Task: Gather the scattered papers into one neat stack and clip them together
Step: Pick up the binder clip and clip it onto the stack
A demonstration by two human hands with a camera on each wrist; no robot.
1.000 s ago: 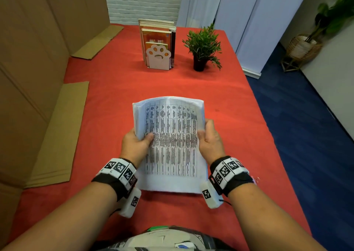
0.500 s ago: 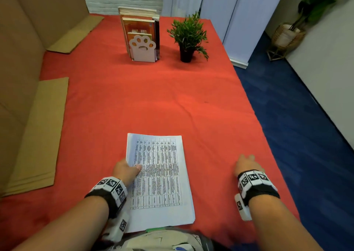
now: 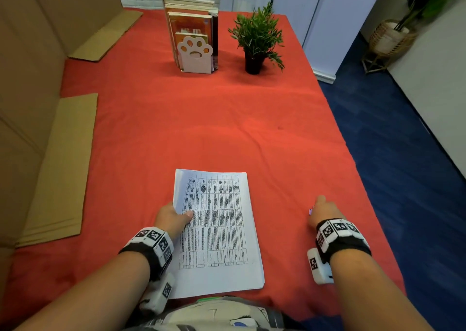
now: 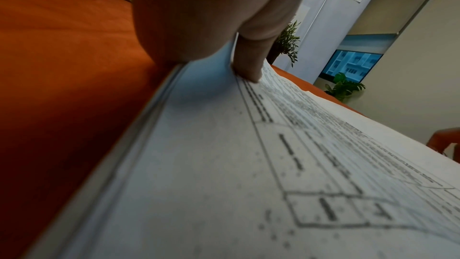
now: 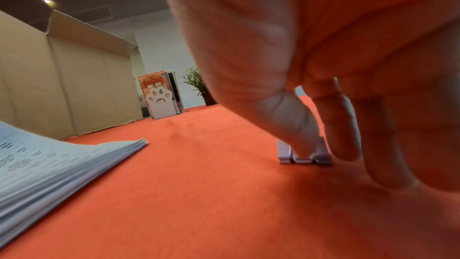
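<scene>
A stack of printed papers [image 3: 216, 232] lies flat on the red tablecloth near the front edge. My left hand [image 3: 174, 218] holds its left edge, thumb on top of the sheets and fingers hidden beneath; the left wrist view shows the thumb [image 4: 248, 60] pressing the top page [image 4: 248, 164]. To the right, my right hand [image 3: 324, 210] is down on the cloth, thumb and forefinger pinching a small lilac binder clip [image 5: 305, 156] that still touches the cloth. A sliver of the clip [image 3: 311, 211] shows in the head view. The paper stack's corner [image 5: 119, 149] lies left of the clip.
A paw-shaped bookend with books [image 3: 194, 45] and a potted plant [image 3: 256, 40] stand at the far end of the table. Flat cardboard sheets [image 3: 60, 169] and a cardboard wall [image 3: 27, 73] line the left. The table's right edge [image 3: 358, 164] drops to blue carpet.
Both hands held the stack upright a second ago. The stack now lies flat under my left hand; my right hand let go, moved right and closed on the clip.
</scene>
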